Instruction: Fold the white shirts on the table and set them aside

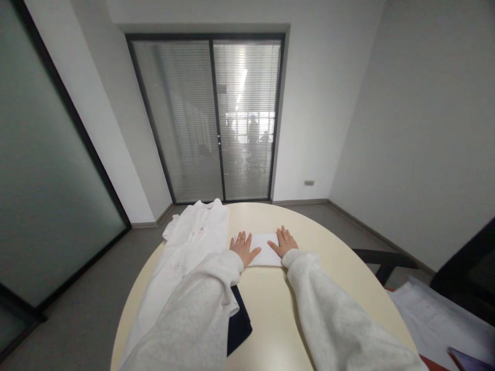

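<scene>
In the middle of the frame, a small folded white cloth (pixel 266 249) lies on the round table (pixel 328 247). The left hand (pixel 243 247) and right hand (pixel 285 241) lie flat on it, fingers spread. A white shirt (pixel 193 242) lies just left.

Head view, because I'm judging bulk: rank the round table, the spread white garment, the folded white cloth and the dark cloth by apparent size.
1. round table
2. white garment
3. folded white cloth and dark cloth: unranked, since the latter lies partly hidden under a sleeve.
</scene>
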{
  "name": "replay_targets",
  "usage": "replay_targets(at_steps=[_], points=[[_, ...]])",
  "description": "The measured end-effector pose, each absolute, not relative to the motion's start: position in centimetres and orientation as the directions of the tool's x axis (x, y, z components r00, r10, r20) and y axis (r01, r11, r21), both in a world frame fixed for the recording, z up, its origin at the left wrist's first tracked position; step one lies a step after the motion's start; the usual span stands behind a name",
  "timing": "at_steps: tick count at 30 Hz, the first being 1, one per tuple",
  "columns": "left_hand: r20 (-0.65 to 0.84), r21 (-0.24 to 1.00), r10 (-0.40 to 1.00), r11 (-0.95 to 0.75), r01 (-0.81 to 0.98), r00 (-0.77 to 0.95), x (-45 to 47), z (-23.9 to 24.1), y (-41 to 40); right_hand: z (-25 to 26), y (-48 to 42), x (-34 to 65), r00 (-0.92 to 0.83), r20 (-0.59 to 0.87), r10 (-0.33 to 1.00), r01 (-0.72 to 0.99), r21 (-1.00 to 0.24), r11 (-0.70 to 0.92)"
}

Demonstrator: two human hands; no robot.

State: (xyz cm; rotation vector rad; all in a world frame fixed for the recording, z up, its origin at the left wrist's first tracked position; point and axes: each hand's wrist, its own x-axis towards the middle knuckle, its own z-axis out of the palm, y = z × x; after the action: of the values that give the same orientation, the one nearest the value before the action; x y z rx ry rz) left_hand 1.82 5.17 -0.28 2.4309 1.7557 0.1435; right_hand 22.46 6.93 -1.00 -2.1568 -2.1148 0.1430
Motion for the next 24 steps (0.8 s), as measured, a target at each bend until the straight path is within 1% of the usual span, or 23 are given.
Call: replay_targets(at_steps=[2,4,5,6,7,8,9,10,11,13,16,19,21,22,24], points=[[-0.005,0.162,0.948,-0.313,0.936,0.318,1.8,-0.4,5.2,-0.5,6.4,22.3,0.040,0.024,0.999,0.991,-0.129,-0.037],[-0.004,0.158,0.948,-0.312,0.937,0.317,1.8,-0.5,5.2,0.3,5.5,21.8,0.022,0.117,0.993,0.997,-0.082,-0.012],[-0.002,0.157,0.948,-0.314,0.936,0.318,1.8,-0.6,5.3,0.9,5.0,21.4,-0.037,0.186,0.982,0.998,-0.051,0.047],[0.001,0.156,0.947,-0.317,0.935,0.321,1.8,-0.7,5.3,1.4,4.6,21.0,-0.135,0.241,0.961,0.989,-0.020,0.144],[0.007,0.155,0.947,-0.319,0.935,0.322,1.9,-0.8,5.4,1.8,4.1,20.6,-0.261,0.264,0.928,0.963,0.003,0.270],[0.013,0.155,0.946,-0.322,0.934,0.324,1.9,-0.9,5.5,2.2,3.7,20.2,-0.390,0.252,0.886,0.916,0.006,0.402],[0.018,0.154,0.945,-0.325,0.933,0.326,1.9,-0.9,5.6,2.5,3.4,19.8,-0.497,0.215,0.841,0.859,-0.016,0.512],[0.021,0.153,0.945,-0.326,0.933,0.327,1.9,-1.0,5.6,2.6,3.2,19.4,-0.570,0.168,0.804,0.809,-0.056,0.586],[0.023,0.153,0.945,-0.325,0.933,0.326,1.9,-1.0,5.7,2.6,3.1,19.2,-0.610,0.124,0.782,0.776,-0.103,0.622],[0.019,0.159,0.945,-0.324,0.933,0.326,1.8,-0.9,5.9,2.5,3.0,19.0,-0.626,0.075,0.776,0.759,-0.171,0.628],[0.021,0.189,0.948,-0.315,0.930,0.317,1.4,-0.4,6.0,2.2,3.2,19.1,-0.622,0.033,0.782,0.761,-0.209,0.614],[0.114,0.205,0.943,-0.332,0.921,0.314,0.9,0.5,5.8,2.0,3.7,19.5,-0.586,0.001,0.810,0.791,-0.215,0.573],[0.195,0.195,0.904,-0.415,0.888,0.380,0.6,1.1,5.6,1.8,4.2,19.9,-0.494,0.001,0.870,0.854,-0.191,0.485],[0.216,0.188,0.880,-0.464,0.866,0.424,0.6,1.2,5.5,1.7,4.5,20.2,-0.419,0.004,0.908,0.894,-0.173,0.413],[0.207,0.181,0.846,-0.527,0.830,0.492,0.6,1.4,5.5,1.3,5.2,21.1,-0.222,0.014,0.975,0.965,-0.138,0.222]])
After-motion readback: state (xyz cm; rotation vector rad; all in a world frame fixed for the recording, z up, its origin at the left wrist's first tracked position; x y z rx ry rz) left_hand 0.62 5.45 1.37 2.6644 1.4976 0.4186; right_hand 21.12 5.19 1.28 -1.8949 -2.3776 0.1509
